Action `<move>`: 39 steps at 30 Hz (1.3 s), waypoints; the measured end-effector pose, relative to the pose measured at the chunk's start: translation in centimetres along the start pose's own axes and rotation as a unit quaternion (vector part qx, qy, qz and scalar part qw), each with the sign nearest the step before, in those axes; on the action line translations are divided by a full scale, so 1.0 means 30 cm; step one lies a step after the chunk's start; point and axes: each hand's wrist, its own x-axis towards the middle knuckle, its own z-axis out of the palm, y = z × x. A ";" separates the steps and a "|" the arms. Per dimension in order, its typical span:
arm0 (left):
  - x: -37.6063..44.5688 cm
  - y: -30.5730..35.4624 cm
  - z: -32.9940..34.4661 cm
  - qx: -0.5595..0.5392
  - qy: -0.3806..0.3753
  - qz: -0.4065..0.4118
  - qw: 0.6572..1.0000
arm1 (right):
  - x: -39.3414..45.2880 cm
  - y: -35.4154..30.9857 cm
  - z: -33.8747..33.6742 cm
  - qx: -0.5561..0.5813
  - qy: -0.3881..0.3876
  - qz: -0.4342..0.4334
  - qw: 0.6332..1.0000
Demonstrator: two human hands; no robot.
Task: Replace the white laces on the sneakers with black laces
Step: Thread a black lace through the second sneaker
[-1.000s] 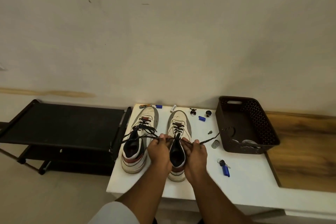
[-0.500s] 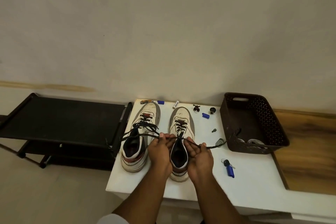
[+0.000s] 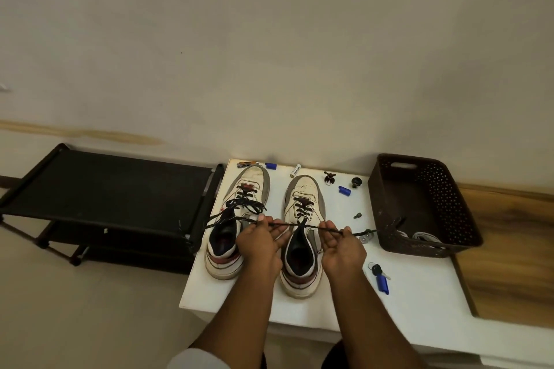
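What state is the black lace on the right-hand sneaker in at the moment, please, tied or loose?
Loose. The black lace is threaded through the sneaker, but the left hand and right hand pull its ends apart, with no knot.

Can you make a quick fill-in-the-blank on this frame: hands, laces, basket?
1. The left hand and right hand each pinch one end of the ____ lace of the right sneaker.
2. The left sneaker is already threaded with a lace of ____ colour.
3. The brown basket stands on the table to the ____ of the sneakers.
4. The blue key fob lies on the table, ____ the basket.

Missing words: black; black; right; outside
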 end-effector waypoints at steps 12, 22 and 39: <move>-0.239 0.320 -0.034 0.220 -0.162 0.136 0.952 | -0.272 -0.266 0.036 -0.105 -0.158 -0.172 0.967; -0.607 0.609 0.142 0.389 -0.245 0.277 0.844 | -0.589 -0.414 0.241 -0.263 -0.278 -0.309 0.870; -0.802 0.731 0.251 0.376 -0.242 0.459 0.768 | -0.784 -0.485 0.297 -0.271 -0.355 -0.384 0.809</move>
